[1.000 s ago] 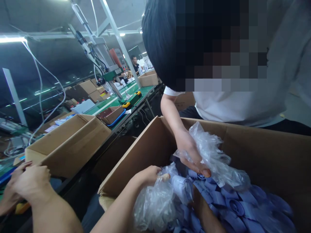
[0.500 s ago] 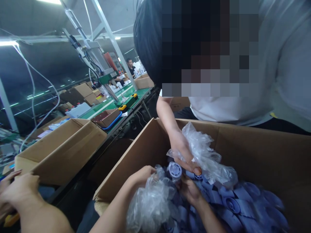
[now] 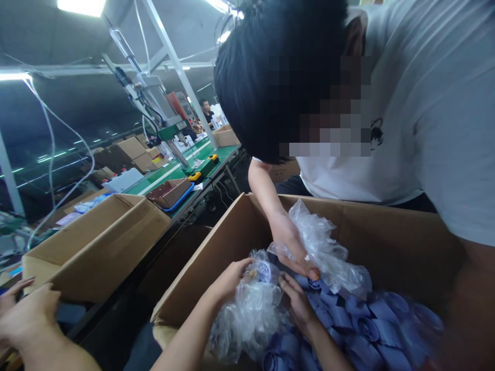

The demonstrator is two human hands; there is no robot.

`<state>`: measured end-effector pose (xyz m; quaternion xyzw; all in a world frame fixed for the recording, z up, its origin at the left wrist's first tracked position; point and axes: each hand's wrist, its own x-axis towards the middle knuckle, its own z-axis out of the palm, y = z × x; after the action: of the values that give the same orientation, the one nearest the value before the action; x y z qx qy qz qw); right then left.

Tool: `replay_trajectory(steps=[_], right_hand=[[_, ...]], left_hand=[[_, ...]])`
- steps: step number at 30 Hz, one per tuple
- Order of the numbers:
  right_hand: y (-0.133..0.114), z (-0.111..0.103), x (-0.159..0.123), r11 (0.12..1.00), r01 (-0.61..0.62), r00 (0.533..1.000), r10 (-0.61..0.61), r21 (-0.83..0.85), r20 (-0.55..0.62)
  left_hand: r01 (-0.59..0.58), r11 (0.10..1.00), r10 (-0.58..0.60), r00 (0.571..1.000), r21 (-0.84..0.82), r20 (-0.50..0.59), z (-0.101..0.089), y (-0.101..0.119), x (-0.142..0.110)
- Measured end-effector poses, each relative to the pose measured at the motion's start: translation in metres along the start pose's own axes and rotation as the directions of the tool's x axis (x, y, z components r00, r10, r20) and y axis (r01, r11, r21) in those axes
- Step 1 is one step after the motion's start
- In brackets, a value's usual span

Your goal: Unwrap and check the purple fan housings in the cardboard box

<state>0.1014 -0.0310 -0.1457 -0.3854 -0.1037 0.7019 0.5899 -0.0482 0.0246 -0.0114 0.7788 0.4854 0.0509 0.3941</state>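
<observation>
Large cardboard box (image 3: 386,242), open top, holds a heap of blue plastic parts (image 3: 359,330) under a crumpled clear plastic liner (image 3: 251,319).

Wearer's left hand (image 3: 232,278): inside the box near its left wall, fingers curled and closed on a bunch of the liner, just beside a round white-and-blue part (image 3: 264,269) lying in the folds. Whether the fingers also touch that part cannot be told.

Wearer's right hand (image 3: 297,304): over the blue parts near the middle of the box, fingers half bent, tips pointing at the round part; loosely open, nothing clearly in its grasp.

Co-worker in a white shirt (image 3: 406,129) leans over the far edge of the box. Co-worker's hand (image 3: 288,245) is closed on another bunch of liner (image 3: 325,252), held up above the parts, just beyond the wearer's hands.

Bottom left corner of the view: two further hands (image 3: 27,314), resting close together against the near wall of a second open cardboard box (image 3: 100,247). Behind it, a green workbench (image 3: 170,172) with a press machine (image 3: 162,111).
</observation>
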Motion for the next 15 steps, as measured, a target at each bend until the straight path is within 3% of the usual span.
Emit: replay_trajectory(steps=[4,8,15], right_hand=[[-0.005,0.005,-0.001,0.984,0.098,0.995,-0.093,-0.151,0.045],[-0.006,0.010,-0.004,0.978,0.122,0.988,-0.103,-0.167,0.119],[-0.023,-0.006,0.015,0.905,0.203,0.973,-0.143,-0.374,0.182]], left_hand=[[0.112,0.965,-0.093,0.991,0.235,-0.092,0.004,0.000,0.001],[0.211,0.884,-0.156,0.974,0.418,-0.162,0.011,-0.001,0.006],[0.070,0.978,-0.059,0.996,0.195,-0.065,0.009,0.011,-0.002]])
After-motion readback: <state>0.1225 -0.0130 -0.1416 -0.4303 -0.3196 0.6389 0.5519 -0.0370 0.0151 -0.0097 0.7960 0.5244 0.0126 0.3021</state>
